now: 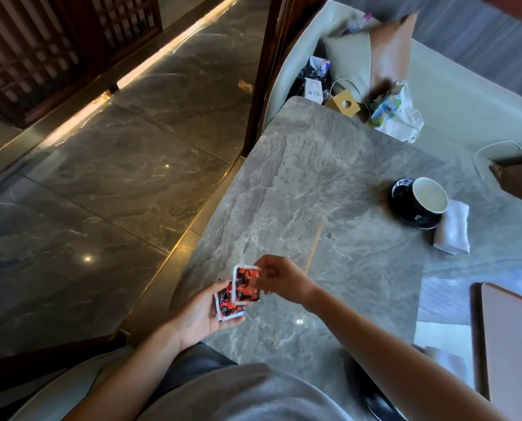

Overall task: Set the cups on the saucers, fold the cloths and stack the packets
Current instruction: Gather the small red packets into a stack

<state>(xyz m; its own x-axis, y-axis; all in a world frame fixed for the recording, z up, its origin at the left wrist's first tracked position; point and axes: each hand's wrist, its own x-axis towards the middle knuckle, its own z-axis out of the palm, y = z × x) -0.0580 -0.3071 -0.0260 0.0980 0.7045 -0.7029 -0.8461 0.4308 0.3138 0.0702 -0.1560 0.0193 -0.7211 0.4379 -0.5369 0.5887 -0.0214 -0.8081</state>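
Observation:
Red, black and white packets are in both hands at the table's near left edge. My left hand (203, 314) lies palm up with a packet (227, 306) resting on it. My right hand (279, 282) pinches another packet (247, 285) by its top right corner, just above and overlapping the first. A black cup with a white inside (429, 196) stands on a black saucer (400, 194) at the far right. A folded white cloth (454, 227) lies against the saucer's right side. A second dark saucer (381, 402) shows partly under my right forearm.
The grey marble table (314, 183) runs to a bench seat with cushions (372, 56), a small cardboard box (344, 103), bags and a white cable. A brown board (511, 344) and white cloth (444, 344) lie at the near right. Polished floor is to the left.

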